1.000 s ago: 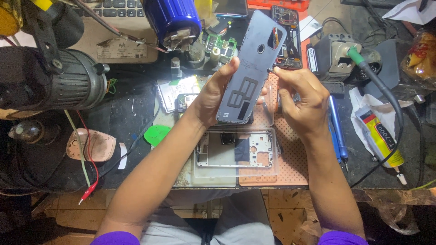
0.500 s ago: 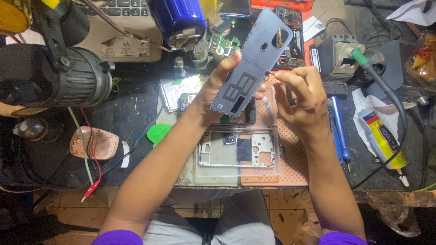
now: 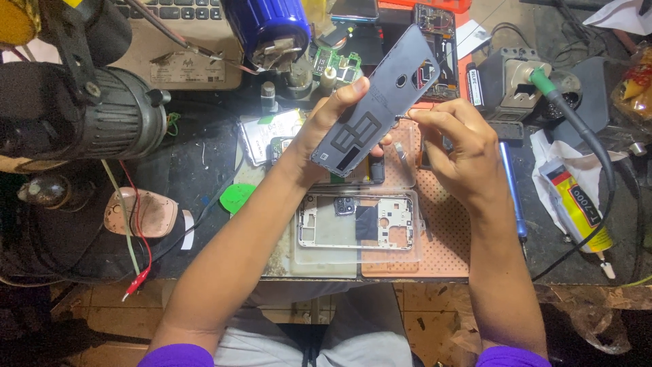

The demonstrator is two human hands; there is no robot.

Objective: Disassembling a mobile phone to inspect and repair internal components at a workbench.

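One dark grey phone back cover (image 3: 380, 102) is raised, tilted, above the bench; one phone frame (image 3: 356, 222) lies flat below it on one orange work mat (image 3: 441, 238). One green pick (image 3: 238, 198) lies left of the frame, one blue-handled tool (image 3: 513, 190) right of the mat, and one glue tube (image 3: 577, 207) farther right. The left hand (image 3: 326, 129) reaches up from below, fingers curled round the cover's lower left edge, gripping it. The right hand (image 3: 458, 146) is partly closed, thumb and forefinger pinched at the cover's right edge, apparently on a small part too small to identify. The cover hides the items behind it; a dark cylindrical device (image 3: 88, 115) at the upper left is cut off.
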